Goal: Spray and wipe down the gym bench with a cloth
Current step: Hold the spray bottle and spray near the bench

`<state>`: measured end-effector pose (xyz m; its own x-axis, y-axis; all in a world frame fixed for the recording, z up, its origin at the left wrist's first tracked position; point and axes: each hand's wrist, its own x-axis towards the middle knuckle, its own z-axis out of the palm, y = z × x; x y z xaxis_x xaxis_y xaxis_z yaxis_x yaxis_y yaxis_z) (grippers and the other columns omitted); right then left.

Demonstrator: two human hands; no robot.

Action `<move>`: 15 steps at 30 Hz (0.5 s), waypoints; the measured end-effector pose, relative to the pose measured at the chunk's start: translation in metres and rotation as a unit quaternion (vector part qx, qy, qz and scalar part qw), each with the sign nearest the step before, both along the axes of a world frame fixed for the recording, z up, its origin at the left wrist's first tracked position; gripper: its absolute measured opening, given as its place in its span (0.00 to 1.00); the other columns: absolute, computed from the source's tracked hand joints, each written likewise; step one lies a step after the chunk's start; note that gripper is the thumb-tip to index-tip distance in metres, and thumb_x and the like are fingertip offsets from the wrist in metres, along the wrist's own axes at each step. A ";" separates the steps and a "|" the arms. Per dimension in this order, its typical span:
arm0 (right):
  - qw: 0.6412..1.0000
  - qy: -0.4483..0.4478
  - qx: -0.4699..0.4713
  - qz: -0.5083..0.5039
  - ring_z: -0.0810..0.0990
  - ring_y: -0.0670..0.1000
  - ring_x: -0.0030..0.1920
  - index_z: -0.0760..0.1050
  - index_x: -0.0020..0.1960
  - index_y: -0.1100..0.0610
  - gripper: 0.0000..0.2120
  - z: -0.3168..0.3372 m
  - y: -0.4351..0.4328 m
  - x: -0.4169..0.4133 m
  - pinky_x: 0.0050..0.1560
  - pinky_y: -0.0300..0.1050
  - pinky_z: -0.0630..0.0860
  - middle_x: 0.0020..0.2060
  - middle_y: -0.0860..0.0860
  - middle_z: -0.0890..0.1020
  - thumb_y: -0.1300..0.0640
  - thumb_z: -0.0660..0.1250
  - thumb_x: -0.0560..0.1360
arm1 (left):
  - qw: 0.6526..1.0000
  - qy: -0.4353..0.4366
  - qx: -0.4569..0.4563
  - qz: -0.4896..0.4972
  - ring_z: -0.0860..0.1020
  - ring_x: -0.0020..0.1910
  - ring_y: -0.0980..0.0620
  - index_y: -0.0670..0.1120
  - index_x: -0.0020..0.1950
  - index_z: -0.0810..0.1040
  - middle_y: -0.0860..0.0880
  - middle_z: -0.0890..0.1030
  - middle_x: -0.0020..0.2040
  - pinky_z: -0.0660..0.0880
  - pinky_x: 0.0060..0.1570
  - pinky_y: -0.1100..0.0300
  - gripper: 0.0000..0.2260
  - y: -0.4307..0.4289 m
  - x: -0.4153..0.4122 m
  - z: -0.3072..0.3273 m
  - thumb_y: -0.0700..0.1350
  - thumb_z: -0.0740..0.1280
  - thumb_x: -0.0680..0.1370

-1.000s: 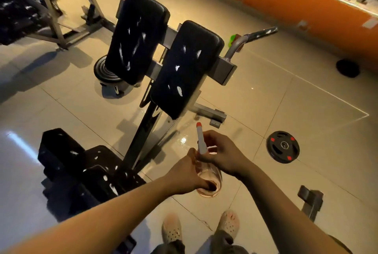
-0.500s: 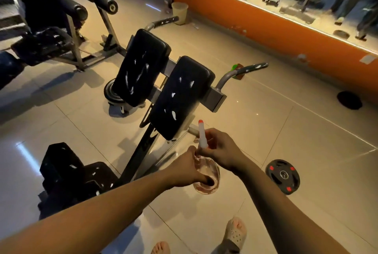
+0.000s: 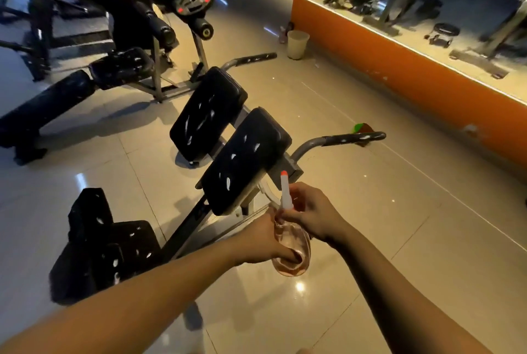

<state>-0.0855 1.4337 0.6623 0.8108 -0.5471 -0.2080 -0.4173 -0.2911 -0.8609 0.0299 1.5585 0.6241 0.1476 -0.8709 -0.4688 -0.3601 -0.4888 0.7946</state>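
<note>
The gym bench stands just ahead of me with two black pads, the left pad and the right pad, both flecked with white marks. A clear spray bottle holds pinkish liquid and has a white nozzle with a red tip. My left hand grips the bottle's body from the left. My right hand holds the bottle's neck and sprayer head. Both hands hover just right of the right pad's lower end. No cloth shows.
Black foot pads sit low at the left. Bench handles stick out to the right. Another machine stands behind at the left. A pale bin stands by the orange wall with its mirror.
My view has tilted up and the bench now sits lower in frame. The weight plate on the floor has dropped out of sight. Both hands keep their hold on the bottle.
</note>
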 end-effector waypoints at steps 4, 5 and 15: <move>0.999 -0.018 0.007 0.037 0.79 0.46 0.55 0.72 0.65 0.47 0.22 0.014 -0.021 -0.005 0.52 0.36 0.76 0.54 0.42 0.78 0.53 0.76 0.74 | 0.999 0.006 -0.015 0.040 0.78 0.64 0.52 0.55 0.74 0.67 0.54 0.79 0.63 0.77 0.67 0.48 0.40 -0.016 -0.010 0.007 0.57 0.81 0.66; 0.999 -0.023 0.013 0.045 0.80 0.47 0.54 0.73 0.64 0.48 0.21 0.020 -0.027 -0.005 0.54 0.39 0.78 0.54 0.42 0.79 0.52 0.76 0.74 | 0.999 0.007 -0.018 0.050 0.78 0.64 0.52 0.55 0.75 0.66 0.54 0.79 0.64 0.77 0.66 0.47 0.42 -0.021 -0.012 0.011 0.58 0.81 0.65; 0.994 -0.028 0.016 0.108 0.84 0.56 0.49 0.82 0.53 0.58 0.16 0.063 -0.099 -0.001 0.55 0.51 0.81 0.47 0.56 0.83 0.48 0.75 0.71 | 0.977 0.074 -0.067 0.186 0.79 0.62 0.49 0.54 0.72 0.69 0.52 0.80 0.63 0.81 0.60 0.46 0.41 -0.067 -0.044 0.052 0.59 0.83 0.63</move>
